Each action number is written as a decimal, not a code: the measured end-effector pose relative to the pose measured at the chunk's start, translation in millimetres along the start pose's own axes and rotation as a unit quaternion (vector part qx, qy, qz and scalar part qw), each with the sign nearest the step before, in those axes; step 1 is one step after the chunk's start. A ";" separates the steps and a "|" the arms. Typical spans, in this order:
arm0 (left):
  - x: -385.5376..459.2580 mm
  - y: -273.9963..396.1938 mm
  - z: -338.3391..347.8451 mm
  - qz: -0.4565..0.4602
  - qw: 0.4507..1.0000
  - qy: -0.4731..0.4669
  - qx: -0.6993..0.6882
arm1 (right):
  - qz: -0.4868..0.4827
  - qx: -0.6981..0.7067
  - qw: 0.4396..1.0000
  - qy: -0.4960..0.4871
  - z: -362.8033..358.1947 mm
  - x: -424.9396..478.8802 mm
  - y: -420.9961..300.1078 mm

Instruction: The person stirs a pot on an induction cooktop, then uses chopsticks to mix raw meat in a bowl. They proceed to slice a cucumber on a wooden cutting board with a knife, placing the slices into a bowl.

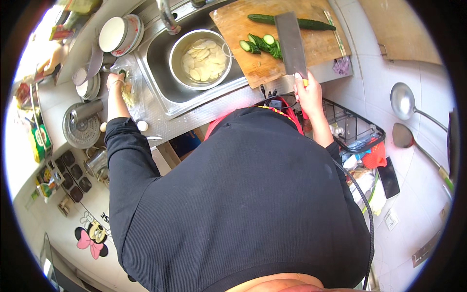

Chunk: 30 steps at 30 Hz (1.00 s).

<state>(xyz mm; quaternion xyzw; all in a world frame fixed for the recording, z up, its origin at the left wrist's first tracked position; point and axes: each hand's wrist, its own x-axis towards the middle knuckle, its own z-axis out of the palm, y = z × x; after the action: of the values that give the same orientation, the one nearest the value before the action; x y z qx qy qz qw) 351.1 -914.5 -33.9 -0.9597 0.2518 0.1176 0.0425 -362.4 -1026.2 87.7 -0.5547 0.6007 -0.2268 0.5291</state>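
Note:
My right hand is closed around the handle of a cleaver, whose broad blade lies over the wooden cutting board. An uncut length of cucumber runs behind the blade, and overlapping cucumber slices lie to its left. At the left, my left hand reaches over a clear plastic bag with pale scraps, its fingers at a small dark green piece; whether they grip it is unclear. Between the hands, a metal pot in the sink holds pale round slices in liquid.
The faucet hangs over the sink. Stacked bowls stand left of it, and an egg lies on the counter. A black wire rack is below my right forearm; a ladle hangs on the right wall.

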 end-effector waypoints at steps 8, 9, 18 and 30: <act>-63.3 88.7 -38.8 0.194 0.968 -0.069 0.144 | -0.156 -0.181 0.971 -0.012 -0.4 -7.9 13.2; -110.6 130.3 -48.9 0.241 0.966 -0.084 0.030 | -0.138 -0.175 0.975 0.013 -0.2 -10.0 18.4; -318.1 360.4 15.8 0.684 0.690 -0.004 -0.238 | -0.037 -0.092 0.986 0.136 -22.1 -18.5 40.5; -351.9 445.5 92.5 0.762 0.620 0.039 -0.184 | -0.004 -0.045 0.979 0.198 -19.3 -45.0 70.7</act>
<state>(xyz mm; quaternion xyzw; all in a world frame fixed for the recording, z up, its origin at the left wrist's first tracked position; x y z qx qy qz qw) -185.1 -1122.3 -46.5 -0.4156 0.8671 0.1142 -0.2498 -417.6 -971.6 50.7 -0.5249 0.7009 -0.3069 0.3730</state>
